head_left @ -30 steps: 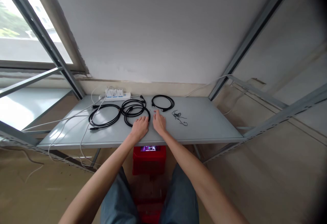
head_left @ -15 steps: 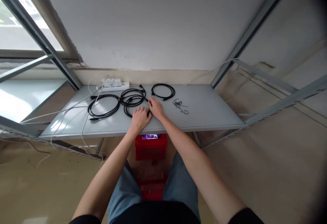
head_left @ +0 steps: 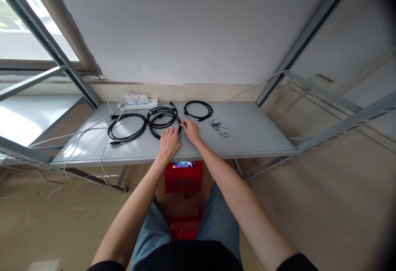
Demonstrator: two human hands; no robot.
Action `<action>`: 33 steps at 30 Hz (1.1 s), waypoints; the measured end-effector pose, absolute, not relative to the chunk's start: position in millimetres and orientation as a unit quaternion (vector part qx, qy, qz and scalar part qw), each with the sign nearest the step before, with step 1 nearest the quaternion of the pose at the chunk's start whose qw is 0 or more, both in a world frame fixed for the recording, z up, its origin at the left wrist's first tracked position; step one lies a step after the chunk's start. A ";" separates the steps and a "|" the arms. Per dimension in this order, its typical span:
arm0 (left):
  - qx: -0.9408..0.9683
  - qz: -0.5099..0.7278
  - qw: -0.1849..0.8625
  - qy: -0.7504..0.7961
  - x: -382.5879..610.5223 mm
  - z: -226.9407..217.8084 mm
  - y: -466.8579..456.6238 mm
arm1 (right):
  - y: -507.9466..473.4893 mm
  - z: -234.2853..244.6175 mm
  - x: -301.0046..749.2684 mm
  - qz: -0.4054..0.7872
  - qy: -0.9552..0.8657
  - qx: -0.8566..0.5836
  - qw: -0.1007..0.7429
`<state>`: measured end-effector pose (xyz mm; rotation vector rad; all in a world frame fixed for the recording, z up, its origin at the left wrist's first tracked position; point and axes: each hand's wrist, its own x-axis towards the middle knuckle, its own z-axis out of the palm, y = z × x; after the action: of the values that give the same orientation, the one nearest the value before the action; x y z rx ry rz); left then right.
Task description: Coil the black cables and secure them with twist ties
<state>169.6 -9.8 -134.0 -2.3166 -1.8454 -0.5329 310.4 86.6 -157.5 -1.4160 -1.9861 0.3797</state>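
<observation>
My left hand (head_left: 170,142) is closed over the near edge of a coiled black cable (head_left: 154,134) on the grey shelf. My right hand (head_left: 190,130) is at the right side of the same coil, thumb and fingertips pinched together on it. This coil overlaps another black cable coil (head_left: 148,116) behind it. A further coiled black cable (head_left: 144,130) lies to the left, its plug ends sticking out. One more black cable coil (head_left: 212,109) rests behind and right of my right hand. Thin black ties (head_left: 219,127) lie in a loose tangle to the right.
The grey shelf board (head_left: 247,137) sits in a metal frame against a wall. A white power strip (head_left: 139,105) with plugged-in adapters stands at the back left, and white cords (head_left: 81,134) hang over the left front edge. Beneath is a red box (head_left: 183,180) with a lit screen (head_left: 184,164).
The coil under my hands has been drawn into a rounder ring, and its right side now meets my right fingertips. My right fingers have come into a pinch; both hands moved only slightly.
</observation>
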 end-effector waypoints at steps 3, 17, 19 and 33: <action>-0.753 -0.192 0.067 -0.626 170.3 -135.2 -6.3 | 85.6 -157.8 310.8 0.123 -0.770 -0.535 0.324; -0.732 -0.195 0.089 -0.646 166.7 -141.8 -0.5 | 63.3 -143.9 303.8 0.125 -0.833 -0.475 0.254; -0.724 -0.203 0.090 -0.653 164.9 -143.8 1.6 | 61.0 -143.3 304.3 0.121 -0.837 -0.468 0.256; -0.705 -0.247 0.016 -0.664 153.0 -146.7 9.2 | 47.8 -138.9 303.7 0.065 -0.857 -0.434 0.270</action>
<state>153.0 9.2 -146.7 -2.1928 -2.0662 -0.7685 303.7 47.8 -138.9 -1.1687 -2.3099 0.1749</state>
